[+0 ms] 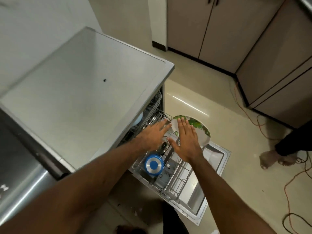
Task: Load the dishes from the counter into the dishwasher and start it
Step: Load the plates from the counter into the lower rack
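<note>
Right hand (185, 141) is flat, fingers straight, laid against the leaf-print plate (200, 130) standing in the pulled-out lower rack (175, 183). Left hand (150, 135) just beside it, flat too, holding nothing. Blue pot (154, 164) sits below the wrists, same rack

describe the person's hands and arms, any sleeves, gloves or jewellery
Left hand and right hand are bare: no gloves, rings, watch or bracelets visible. Left arm and right arm show no sleeve up to the frame edge.
</note>
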`<action>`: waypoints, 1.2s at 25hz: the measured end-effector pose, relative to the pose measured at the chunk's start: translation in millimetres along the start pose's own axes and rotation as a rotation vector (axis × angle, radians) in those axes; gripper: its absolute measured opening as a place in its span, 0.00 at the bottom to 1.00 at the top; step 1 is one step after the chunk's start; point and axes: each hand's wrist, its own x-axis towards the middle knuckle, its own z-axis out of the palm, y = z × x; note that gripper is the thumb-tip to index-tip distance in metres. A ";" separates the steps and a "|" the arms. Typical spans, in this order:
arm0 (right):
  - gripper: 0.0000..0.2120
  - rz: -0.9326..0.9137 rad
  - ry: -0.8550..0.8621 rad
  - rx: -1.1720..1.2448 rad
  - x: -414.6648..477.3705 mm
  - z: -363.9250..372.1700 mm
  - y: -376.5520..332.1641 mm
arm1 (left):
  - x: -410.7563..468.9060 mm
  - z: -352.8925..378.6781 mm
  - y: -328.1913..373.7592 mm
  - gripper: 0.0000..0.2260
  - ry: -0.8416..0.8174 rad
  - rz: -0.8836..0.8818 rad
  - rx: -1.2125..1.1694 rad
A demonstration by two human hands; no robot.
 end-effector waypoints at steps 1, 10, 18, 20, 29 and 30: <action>0.43 -0.042 -0.004 -0.022 -3.6 -8.1 -17.8 | -16.4 -10.2 -0.8 0.39 0.021 0.013 0.008; 0.36 -0.429 0.006 -0.156 -16.8 -38.1 -171.0 | -175.2 -57.2 -46.2 0.32 0.296 -0.071 0.157; 0.36 -0.823 -0.173 -0.184 -31.0 17.6 -347.6 | -363.5 -20.5 -110.4 0.32 0.388 -0.567 0.058; 0.37 -0.896 -0.230 -0.180 -42.7 37.9 -391.3 | -417.1 -3.6 -122.1 0.31 0.394 -0.673 -0.002; 0.34 -1.196 -0.473 -0.347 -128.5 133.3 -564.6 | -658.1 92.6 -136.8 0.31 0.285 -1.170 -0.256; 0.34 -1.202 -0.493 -0.351 -139.9 140.4 -578.6 | -681.0 104.5 -136.2 0.30 0.270 -1.216 -0.289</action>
